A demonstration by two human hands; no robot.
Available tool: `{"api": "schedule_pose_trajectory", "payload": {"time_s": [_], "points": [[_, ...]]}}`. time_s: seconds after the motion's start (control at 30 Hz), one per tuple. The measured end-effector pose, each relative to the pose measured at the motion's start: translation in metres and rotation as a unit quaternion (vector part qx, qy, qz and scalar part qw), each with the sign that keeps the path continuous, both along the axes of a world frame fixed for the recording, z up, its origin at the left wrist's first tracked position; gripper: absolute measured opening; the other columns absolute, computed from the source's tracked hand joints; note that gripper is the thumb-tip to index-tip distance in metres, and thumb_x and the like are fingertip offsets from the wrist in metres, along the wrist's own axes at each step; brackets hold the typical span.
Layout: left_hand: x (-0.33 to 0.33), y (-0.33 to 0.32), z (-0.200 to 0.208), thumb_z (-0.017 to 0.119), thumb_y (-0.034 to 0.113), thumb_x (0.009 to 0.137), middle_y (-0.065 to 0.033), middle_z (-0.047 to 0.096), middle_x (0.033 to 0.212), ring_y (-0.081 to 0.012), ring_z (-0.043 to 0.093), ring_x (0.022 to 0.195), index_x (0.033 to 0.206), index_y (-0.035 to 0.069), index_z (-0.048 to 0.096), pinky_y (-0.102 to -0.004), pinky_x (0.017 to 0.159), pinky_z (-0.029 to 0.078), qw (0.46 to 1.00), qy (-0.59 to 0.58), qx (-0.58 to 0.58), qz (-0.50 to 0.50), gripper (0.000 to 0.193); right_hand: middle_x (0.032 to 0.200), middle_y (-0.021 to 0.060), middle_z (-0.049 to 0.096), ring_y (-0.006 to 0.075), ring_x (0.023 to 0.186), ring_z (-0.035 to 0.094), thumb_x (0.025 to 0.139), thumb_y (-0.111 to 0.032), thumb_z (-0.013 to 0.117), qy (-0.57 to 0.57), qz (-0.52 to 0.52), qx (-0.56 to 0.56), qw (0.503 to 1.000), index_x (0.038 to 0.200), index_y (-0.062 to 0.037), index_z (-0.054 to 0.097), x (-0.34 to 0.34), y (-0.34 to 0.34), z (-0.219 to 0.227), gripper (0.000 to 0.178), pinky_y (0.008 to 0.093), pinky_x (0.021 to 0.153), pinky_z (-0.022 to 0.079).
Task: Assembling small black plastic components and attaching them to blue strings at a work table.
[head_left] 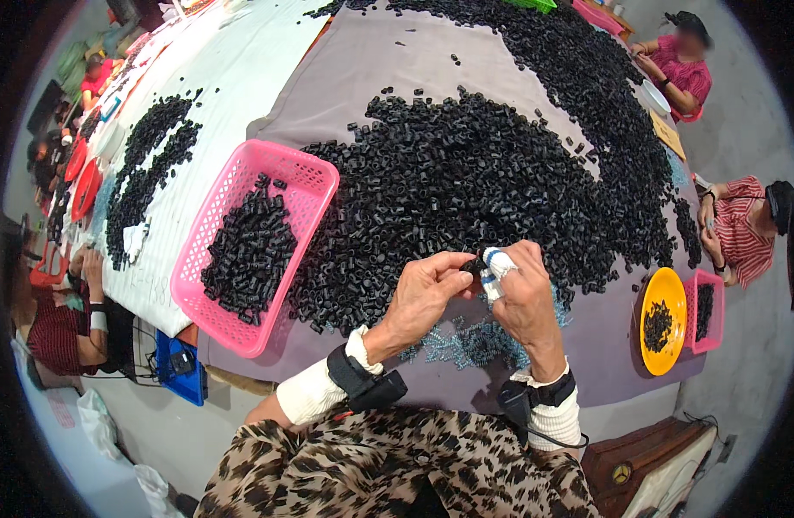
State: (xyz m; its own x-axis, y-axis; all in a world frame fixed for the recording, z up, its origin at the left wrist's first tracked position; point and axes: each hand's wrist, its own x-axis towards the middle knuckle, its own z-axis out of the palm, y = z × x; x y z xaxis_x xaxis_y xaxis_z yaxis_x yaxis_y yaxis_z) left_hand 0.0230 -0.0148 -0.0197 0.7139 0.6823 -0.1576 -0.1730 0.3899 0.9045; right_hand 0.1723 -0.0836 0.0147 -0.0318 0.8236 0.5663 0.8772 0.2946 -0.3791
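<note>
My left hand (421, 300) pinches a small black cylindrical piece (474, 267) between thumb and fingertips. Close against it is my right hand (525, 289), its fingers curled in and wearing white finger covers (499, 262) with blue stripes. Whatever the right fingers grip is hidden behind them. Just under both hands lies a heap of small bluish coils that look like springs (470, 345). Beyond the hands spreads a large pile of black cylindrical pieces (449, 173). To the left, a pink perforated basket (228, 335) contains more of these black pieces.
A yellow oval tray (664, 285) with black bits stands at the right table edge, beside a smaller pink basket (716, 332). Black pieces (151, 142) also lie on the white cloth (233, 86) at left. Several people sit around the tables. A blue bin (179, 371) is below.
</note>
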Motion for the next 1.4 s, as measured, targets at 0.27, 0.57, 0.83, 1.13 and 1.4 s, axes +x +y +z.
{"api": "schedule_pose_trajectory", "payload": {"time_s": [0.27,0.57,0.83,1.13,1.4], "points": [[-0.002,-0.003,0.0,0.061,0.004,0.087,-0.0071,0.068,0.09,-0.01,0.062,0.079,0.112,-0.004,0.063,-0.0228,0.073,0.05,0.998,0.052,0.04,0.012,0.027,0.081,0.0147,0.058,0.033,0.075,0.054,0.053,0.009,0.054,0.078,0.0,-0.04,0.996,0.085,0.0053,0.059,0.006,-0.007,-0.011,0.032,0.0416,0.072,0.043],[-0.003,-0.007,0.007,0.061,0.002,0.086,-0.0043,0.066,0.088,-0.0068,0.06,0.073,0.111,0.0,0.066,-0.0207,0.063,0.048,0.991,0.041,0.123,0.035,0.026,0.082,0.0139,0.06,0.0324,0.073,0.057,0.061,0.001,0.065,0.054,0.01,0.018,0.998,0.089,0.0053,0.062,0.005,-0.01,-0.007,0.028,0.0385,0.067,0.046],[-0.004,-0.01,0.013,0.061,0.0,0.085,-0.0066,0.065,0.087,-0.0089,0.061,0.074,0.11,-0.003,0.065,-0.0201,0.064,0.048,0.966,0.083,0.237,0.054,0.026,0.083,0.0186,0.057,0.032,0.075,0.056,0.052,0.001,0.065,0.009,0.032,0.042,0.999,0.073,0.008,0.057,0.0,-0.013,-0.001,0.024,0.0437,0.07,0.043],[-0.009,-0.01,0.016,0.061,0.0,0.083,-0.0064,0.065,0.084,-0.0089,0.059,0.07,0.108,-0.002,0.067,-0.0213,0.061,0.047,0.954,0.105,0.274,0.054,0.025,0.082,0.0171,0.058,0.0312,0.074,0.056,0.055,0.002,0.067,0.01,0.053,0.029,0.998,0.076,0.0065,0.058,0.002,-0.013,-0.001,0.023,0.043,0.07,0.044],[-0.009,-0.007,0.022,0.061,0.002,0.085,-0.0049,0.065,0.085,-0.0077,0.06,0.074,0.111,-0.001,0.066,-0.0201,0.066,0.047,0.98,0.069,0.187,0.025,0.026,0.079,0.0121,0.061,0.0284,0.068,0.056,0.064,0.0,0.067,0.109,-0.011,0.029,0.994,0.082,0.004,0.061,-0.001,-0.013,-0.003,0.02,0.0403,0.07,0.043]]}}
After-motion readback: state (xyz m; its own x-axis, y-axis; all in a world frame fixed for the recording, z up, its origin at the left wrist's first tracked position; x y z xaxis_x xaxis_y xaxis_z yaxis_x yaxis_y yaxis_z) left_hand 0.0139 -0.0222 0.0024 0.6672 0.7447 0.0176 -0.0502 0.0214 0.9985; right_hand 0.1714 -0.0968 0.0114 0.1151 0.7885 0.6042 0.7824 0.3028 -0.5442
